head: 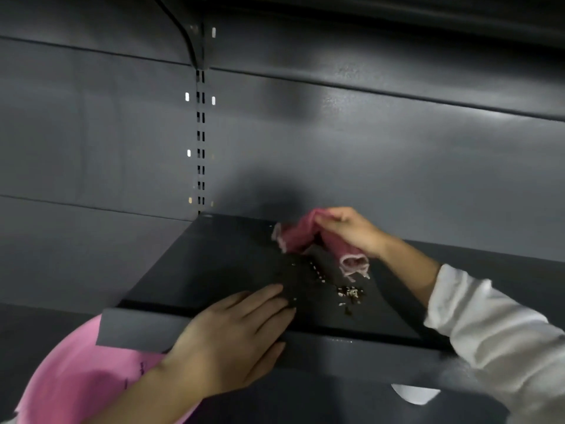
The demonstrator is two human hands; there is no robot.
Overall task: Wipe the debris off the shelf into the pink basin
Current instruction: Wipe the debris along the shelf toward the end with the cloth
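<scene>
A dark grey metal shelf (pixel 220 258) juts out at chest height. Small dark and pale bits of debris (pixel 345 293) lie scattered near its front edge. My right hand (pixel 351 229) is closed around a pink cloth (pixel 301 235), which rests on the shelf just behind the debris. My left hand (pixel 235 335) lies flat over the shelf's front lip, fingers apart, fingertips left of the debris, holding nothing. The pink basin (pixel 82 374) sits below the shelf at the lower left, partly hidden by the lip and my left forearm.
The grey back panel (pixel 367 154) rises behind the shelf, with a slotted upright (pixel 200 136) at the shelf's left rear corner. Another shelf overhangs at the top. A white label holder (pixel 415 393) shows under the front lip.
</scene>
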